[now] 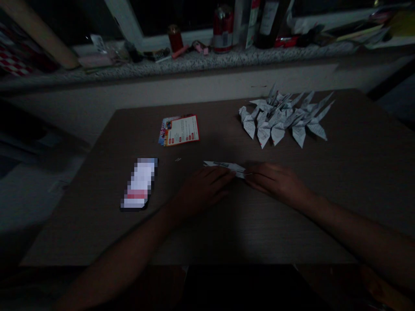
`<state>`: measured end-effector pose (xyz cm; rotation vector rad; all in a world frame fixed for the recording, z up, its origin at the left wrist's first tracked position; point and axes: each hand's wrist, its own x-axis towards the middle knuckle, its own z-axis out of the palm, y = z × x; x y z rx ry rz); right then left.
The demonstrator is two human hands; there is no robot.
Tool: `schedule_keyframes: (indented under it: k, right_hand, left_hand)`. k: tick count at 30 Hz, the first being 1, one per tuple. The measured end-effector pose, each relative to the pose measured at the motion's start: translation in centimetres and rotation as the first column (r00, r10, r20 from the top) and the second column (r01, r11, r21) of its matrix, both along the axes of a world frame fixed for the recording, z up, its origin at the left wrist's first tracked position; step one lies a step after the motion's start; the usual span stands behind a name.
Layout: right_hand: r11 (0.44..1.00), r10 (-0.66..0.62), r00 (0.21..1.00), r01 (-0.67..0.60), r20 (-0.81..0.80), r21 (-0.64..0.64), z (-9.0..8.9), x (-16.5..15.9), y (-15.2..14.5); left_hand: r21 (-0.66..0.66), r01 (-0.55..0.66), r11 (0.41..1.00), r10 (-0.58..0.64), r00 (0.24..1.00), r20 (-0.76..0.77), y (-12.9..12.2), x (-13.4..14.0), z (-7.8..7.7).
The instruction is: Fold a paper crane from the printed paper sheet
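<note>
A narrow strip of folded printed paper (239, 171) lies on the brown table in front of me. My left hand (207, 188) covers part of it, fingers pressed together on its near side. At the paper's right end, my right hand (275, 181) pinches the edge between thumb and fingers. The underside of the paper is hidden by my hands. Beyond my right hand, several folded paper cranes (279, 121) made of printed paper stand bunched together.
To the left lies a phone (139, 183) with a lit, blurred screen. Behind it are printed cards (180, 130), and tiny pale scraps (178, 160) rest nearby. Along the back, a granite windowsill (129, 73) carries a red can (223, 30), a small jar (175, 39) and a dark bottle (267, 23).
</note>
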<state>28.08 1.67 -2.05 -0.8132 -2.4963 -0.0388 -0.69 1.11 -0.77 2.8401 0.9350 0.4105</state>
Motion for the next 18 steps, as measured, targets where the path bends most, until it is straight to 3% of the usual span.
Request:
schedule_keyframes:
  k: [9,18]
  right_hand:
    - [0.987,0.139,0.99,-0.14,-0.03,-0.072,-0.7,-0.8,0.2]
    - [0.973,0.067,0.998,-0.065,0.001,-0.221,-0.7,0.0,1.5]
  left_hand:
    - [-0.025,-0.02,0.999,0.017,0.993,-0.117,0.0,-0.1,-0.9]
    - [-0.099,0.068,0.993,-0.077,0.993,-0.088,0.4,-0.6,-1.0]
